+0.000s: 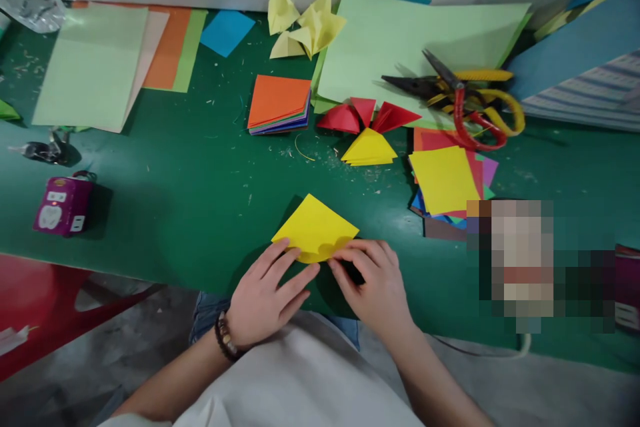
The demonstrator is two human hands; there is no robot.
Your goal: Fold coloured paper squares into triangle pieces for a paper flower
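Note:
A square of yellow paper (315, 223) lies cornerwise on the table in front of me, its near corner lifted and curled towards me. My left hand (265, 290) rests at its lower left edge, fingers spread and stretched, tips touching the paper. On the lower right edge, the thumb and forefinger of my right hand (373, 280) pinch the paper, with the other fingers bent. Beyond it sit a folded yellow paper piece (370, 148) and several folded red pieces (343, 119).
Around the green table (190, 167) are a stack of coloured squares (279, 101), a yellow-topped pile (445, 180), scissors (460, 107), pliers (410, 85), pale folded pieces (320, 20), green sheets (375, 47) and a purple power socket box (63, 207). A red chair (35, 300) stands at left.

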